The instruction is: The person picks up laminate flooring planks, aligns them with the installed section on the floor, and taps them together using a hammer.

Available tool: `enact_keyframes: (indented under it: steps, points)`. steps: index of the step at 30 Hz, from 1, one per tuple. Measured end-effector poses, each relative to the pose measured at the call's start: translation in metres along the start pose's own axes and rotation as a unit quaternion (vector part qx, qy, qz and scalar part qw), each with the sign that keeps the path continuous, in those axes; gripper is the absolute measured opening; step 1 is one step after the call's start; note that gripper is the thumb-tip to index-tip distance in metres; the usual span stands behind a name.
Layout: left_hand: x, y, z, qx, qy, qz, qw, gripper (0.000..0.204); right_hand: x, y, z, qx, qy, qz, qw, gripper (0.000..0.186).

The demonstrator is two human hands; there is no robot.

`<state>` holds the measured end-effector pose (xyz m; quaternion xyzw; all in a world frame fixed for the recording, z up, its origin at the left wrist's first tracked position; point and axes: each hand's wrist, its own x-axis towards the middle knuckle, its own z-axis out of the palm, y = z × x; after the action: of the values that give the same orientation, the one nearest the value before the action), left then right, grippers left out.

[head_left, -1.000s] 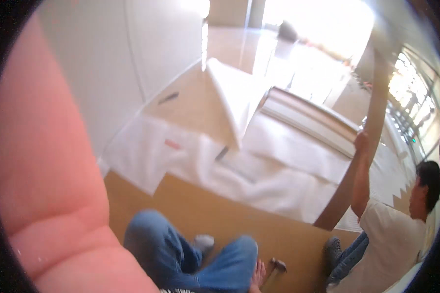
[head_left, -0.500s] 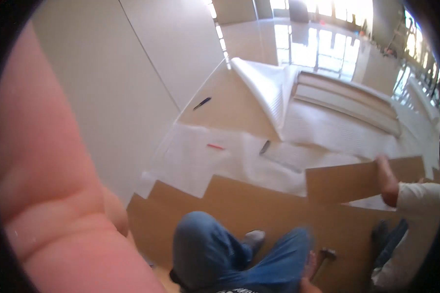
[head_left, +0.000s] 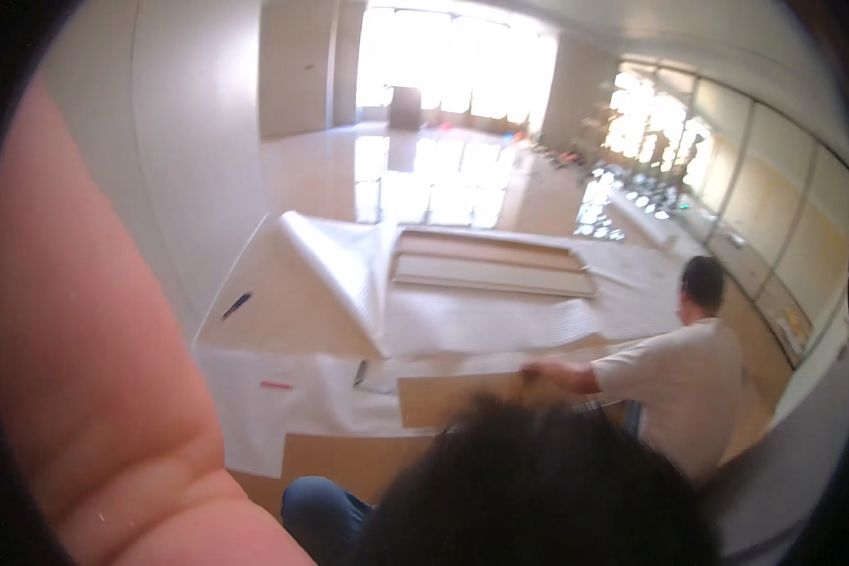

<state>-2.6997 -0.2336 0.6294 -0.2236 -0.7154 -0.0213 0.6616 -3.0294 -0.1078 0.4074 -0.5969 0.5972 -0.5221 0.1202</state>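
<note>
A much enlarged part of my left hand [head_left: 113, 358] fills the left side, very close to the camera. The rest of its fingers and anything they touch are out of sight. My right hand does not show. Beyond, a co-worker in a pale shirt [head_left: 684, 382] rests a hand [head_left: 538, 372] on a brown floor plank [head_left: 453, 396]. This plank lies over white foam underlay [head_left: 241, 424], beside laid brown planks [head_left: 349, 460]. A dark-haired head [head_left: 538, 491] covers the lower middle. To its left shows a knee in blue jeans [head_left: 319, 509].
A long, shallow open carton [head_left: 495, 278] lies on the underlay, beside a turned-up sheet corner [head_left: 335, 269]. On the floor are a slim dark tool [head_left: 237, 305], a red stick [head_left: 275, 385] and a dark-handled square [head_left: 360, 374]. A pale wall [head_left: 193, 151] rises at left.
The view has tilted up and swung right, bringing in the windows and the co-worker's head. A dark-haired head now covers the lower middle. My right hand and a hammer have left the picture.
</note>
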Motion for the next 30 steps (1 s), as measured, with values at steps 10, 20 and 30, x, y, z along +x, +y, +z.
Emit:
enact_keyframes:
  steps: [10,20,30]
  points:
    - [-0.011,0.054,-0.036,-0.110,0.091,0.041,0.989,0.038,0.155,-0.326,-0.054,-0.087,-0.004,-0.330,0.940,0.041]
    - [0.025,0.051,-0.044,-0.119,0.023,0.048,0.991,0.035,0.319,-0.239,-0.127,0.014,-0.085,-0.197,0.977,0.036]
    - [0.049,0.020,-0.034,-0.072,-0.076,0.044,0.994,0.032,0.301,-0.180,-0.157,-0.351,-0.264,0.119,0.891,0.054]
